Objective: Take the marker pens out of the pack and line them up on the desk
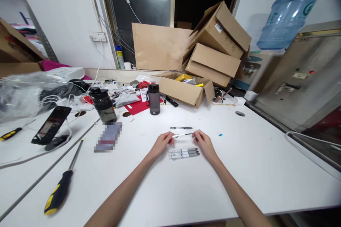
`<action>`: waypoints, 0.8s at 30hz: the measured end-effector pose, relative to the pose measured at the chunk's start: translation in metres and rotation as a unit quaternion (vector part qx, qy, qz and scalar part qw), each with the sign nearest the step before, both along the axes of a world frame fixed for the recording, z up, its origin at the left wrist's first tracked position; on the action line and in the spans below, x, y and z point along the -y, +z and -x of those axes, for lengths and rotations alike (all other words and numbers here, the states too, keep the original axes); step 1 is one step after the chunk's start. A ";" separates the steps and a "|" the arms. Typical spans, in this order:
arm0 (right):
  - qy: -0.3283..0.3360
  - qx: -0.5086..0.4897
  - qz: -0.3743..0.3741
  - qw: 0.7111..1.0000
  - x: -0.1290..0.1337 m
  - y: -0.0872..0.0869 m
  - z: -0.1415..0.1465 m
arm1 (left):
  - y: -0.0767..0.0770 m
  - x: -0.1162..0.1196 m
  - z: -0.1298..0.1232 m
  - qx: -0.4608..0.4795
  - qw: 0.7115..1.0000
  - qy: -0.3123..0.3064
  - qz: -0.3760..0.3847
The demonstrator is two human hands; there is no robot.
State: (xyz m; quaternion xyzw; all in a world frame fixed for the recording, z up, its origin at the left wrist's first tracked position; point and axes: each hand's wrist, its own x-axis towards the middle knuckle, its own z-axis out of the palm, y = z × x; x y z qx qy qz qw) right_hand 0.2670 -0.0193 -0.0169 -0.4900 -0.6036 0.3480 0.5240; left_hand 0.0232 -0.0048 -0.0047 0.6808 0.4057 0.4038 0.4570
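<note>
Between my two hands a slim white pen with a thin dark length toward its right end is held level, just above the white table. My left hand is closed in a pinch on its white end. At the other end, my right hand pinches the dark tip. Whether the pen is in one piece or in parts is too small to tell. Beyond it a dark-grey pen lies crosswise on the table. Several white-and-grey pens lie side by side just in front of my hands.
A small blue scrap lies right of my hands. Behind stand a dark bottle and an open cardboard box. To the left are a black shaker bottle, a phone on a stand and a screwdriver.
</note>
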 end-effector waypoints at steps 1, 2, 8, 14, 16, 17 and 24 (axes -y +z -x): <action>0.003 0.000 -0.001 1.000 0.001 0.001 0.001 | 0.000 0.000 0.000 -0.002 1.000 -0.001 -0.001; 0.005 -0.001 -0.001 1.000 0.001 0.001 0.001 | -0.001 0.000 0.000 -0.004 1.000 -0.003 -0.002; 0.022 -0.015 0.007 1.000 -0.002 -0.002 0.001 | -0.005 -0.002 0.001 -0.012 1.000 -0.008 -0.008; 0.008 -0.031 0.007 0.999 -0.007 -0.008 -0.002 | -0.005 -0.003 0.001 -0.013 1.000 -0.005 -0.011; 0.005 -0.035 0.005 0.999 -0.009 -0.009 -0.003 | -0.005 -0.002 0.001 -0.013 1.000 -0.002 -0.012; 0.002 -0.037 0.005 0.999 -0.009 -0.009 -0.003 | -0.005 -0.002 0.001 -0.012 1.000 0.001 -0.012; -0.037 -0.057 -0.009 0.998 -0.011 -0.005 -0.012 | -0.005 -0.008 0.008 -0.006 0.999 0.040 -0.019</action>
